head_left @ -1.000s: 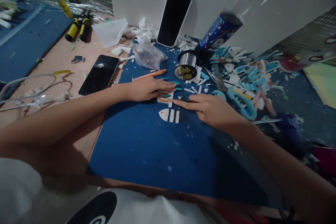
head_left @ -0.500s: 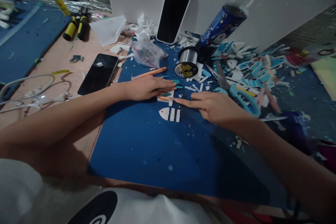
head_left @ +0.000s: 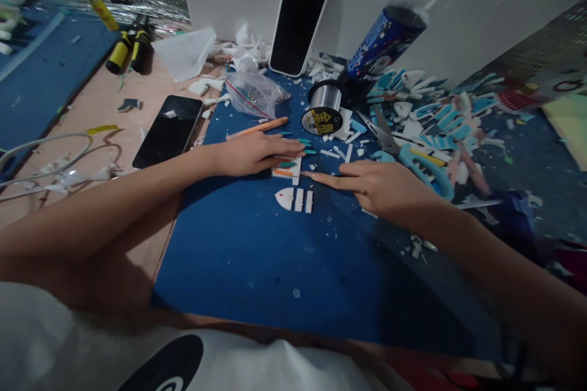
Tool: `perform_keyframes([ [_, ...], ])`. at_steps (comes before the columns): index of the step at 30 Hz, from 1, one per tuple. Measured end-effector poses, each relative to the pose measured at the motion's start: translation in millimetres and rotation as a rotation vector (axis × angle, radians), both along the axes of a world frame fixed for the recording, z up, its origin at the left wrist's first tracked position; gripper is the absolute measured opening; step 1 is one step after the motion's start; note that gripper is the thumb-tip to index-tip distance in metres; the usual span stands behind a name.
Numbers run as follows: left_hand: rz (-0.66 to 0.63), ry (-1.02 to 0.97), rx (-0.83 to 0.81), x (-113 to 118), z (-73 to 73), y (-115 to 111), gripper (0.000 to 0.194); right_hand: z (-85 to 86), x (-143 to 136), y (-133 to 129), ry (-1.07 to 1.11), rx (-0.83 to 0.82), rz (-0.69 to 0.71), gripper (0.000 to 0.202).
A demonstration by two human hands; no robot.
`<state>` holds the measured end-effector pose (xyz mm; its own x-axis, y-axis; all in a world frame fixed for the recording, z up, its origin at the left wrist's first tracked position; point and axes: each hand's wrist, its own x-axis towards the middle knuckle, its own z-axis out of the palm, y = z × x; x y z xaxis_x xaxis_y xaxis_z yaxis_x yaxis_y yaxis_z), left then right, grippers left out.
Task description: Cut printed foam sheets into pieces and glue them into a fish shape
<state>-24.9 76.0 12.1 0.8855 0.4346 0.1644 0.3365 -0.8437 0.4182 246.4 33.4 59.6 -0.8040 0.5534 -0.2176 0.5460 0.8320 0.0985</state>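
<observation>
My left hand lies flat on the blue mat, fingers stretched out, with long teal nails. Its fingers rest on a flat white piece with an orange strip, partly hidden under the hand. From the right, my right hand grips a thin craft knife, index finger stretched along it. Only the narrow tip shows, at the white piece's right edge; the handle is hidden. Just below, a rounded white piece and two short white strips lie in a row.
Behind my hands are an orange pen-like stick, a plastic bag and a wire spool. Light-blue scissors lie right, among white and blue scraps. One phone lies left; another leans upright near a blue can.
My right hand has drawn slightly to the right, taking the knife tip from over the white piece to its edge. My left hand stays on the piece. The whole view shifts a little.
</observation>
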Motion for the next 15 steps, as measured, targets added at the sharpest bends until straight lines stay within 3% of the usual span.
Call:
perform_keyframes([
  [8, 0.002, 0.008, -0.021, 0, 0.8, 0, 0.041, 1.1, 15, -3, 0.032, 0.041, 0.03, 0.075],
  [15, 0.014, 0.002, -0.094, -1, -1.5, 1, 0.041, 6.2, 46, -3, 0.043, 0.06, 0.029, 0.068],
])
